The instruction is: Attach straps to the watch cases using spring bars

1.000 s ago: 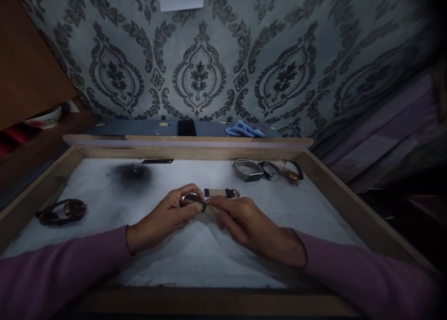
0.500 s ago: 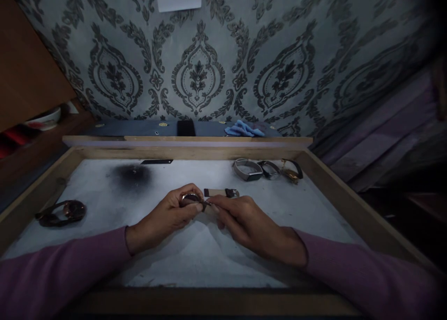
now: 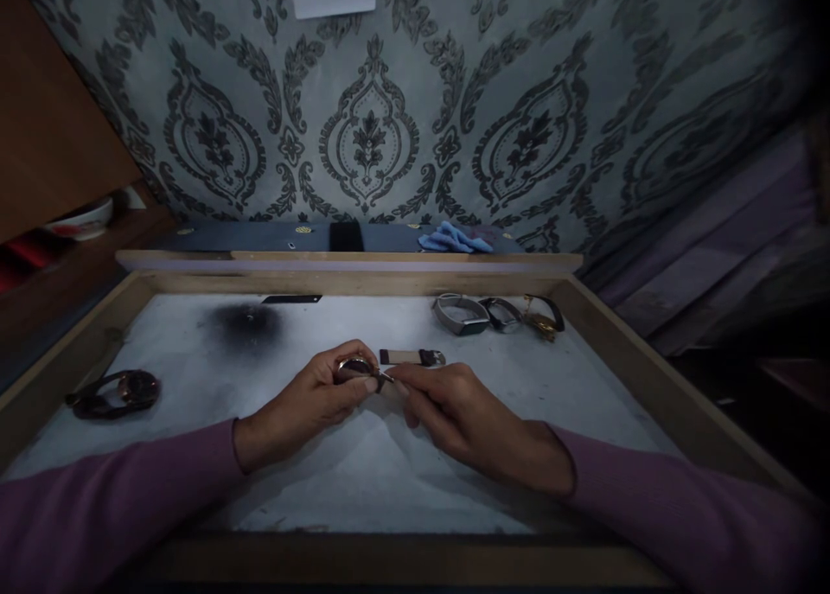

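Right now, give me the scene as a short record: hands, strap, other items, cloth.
left hand: holds a round watch
right hand: pinches a thin item by the watch; kind unclear
strap: flat, just beyond the right hand
near left wall: dark watch
back right: grey wristband, dark wristband, gold-coloured piece
cloth: blue, beyond the wooden tray

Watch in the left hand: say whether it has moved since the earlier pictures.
No; the watch shows no clear shift against the wooden back wall.
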The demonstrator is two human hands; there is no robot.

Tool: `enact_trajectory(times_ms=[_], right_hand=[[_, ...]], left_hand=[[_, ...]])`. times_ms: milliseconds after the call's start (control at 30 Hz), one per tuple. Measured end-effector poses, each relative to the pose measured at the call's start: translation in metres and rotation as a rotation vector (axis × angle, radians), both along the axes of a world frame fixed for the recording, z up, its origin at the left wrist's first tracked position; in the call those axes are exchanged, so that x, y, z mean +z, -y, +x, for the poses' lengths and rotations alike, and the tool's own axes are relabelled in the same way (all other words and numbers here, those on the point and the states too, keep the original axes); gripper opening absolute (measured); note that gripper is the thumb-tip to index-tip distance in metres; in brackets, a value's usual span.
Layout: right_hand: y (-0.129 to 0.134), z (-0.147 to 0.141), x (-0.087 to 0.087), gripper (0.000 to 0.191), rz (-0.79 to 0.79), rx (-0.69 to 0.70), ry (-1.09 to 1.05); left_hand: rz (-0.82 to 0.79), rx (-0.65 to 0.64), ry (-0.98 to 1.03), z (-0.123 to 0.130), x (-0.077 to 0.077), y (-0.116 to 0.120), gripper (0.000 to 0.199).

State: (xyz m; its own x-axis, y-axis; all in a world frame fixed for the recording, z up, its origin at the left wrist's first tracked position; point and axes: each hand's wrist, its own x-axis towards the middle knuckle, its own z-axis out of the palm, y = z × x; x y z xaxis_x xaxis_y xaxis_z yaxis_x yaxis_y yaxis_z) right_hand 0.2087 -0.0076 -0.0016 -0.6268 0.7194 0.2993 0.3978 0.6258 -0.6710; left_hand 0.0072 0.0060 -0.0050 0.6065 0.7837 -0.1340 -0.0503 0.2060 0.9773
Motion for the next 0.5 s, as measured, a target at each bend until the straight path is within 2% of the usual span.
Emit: enact_trajectory(times_ms=[500], right_hand=[[0.0002, 0.0004, 0.0020, 0.021, -0.010, -0.004, 0.001]], left_hand=[[0.000, 0.001, -0.010, -0.0001, 0.0006, -0.0001, 0.015]])
